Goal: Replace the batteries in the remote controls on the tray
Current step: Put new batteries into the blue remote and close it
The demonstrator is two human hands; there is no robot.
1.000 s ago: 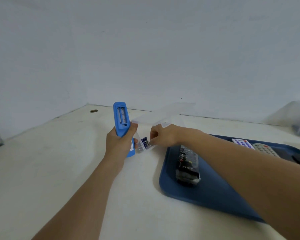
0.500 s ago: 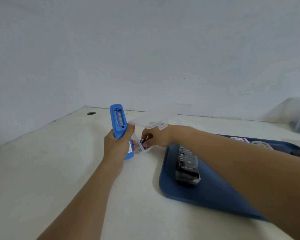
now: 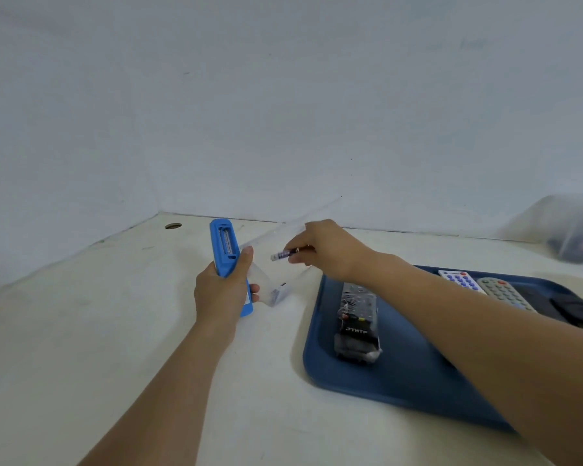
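The left hand (image 3: pixel 220 290) grips the blue remote (image 3: pixel 229 260) upright above the table (image 3: pixel 81 331), its open battery bay facing the camera. The right hand (image 3: pixel 323 250) pinches a battery (image 3: pixel 285 254) (held level) over the clear box (image 3: pixel 273 287), left of the tray (image 3: pixel 401 375).

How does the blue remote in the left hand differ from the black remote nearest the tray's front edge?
The blue remote is held upright off the table by the left hand; the black remote lies flat on the blue tray. The blue remote shows its back with the battery compartment open; the black remote lies button side up. The black remote appears wrapped in clear plastic; the blue remote shows no wrap. Both are long, slim handsets.
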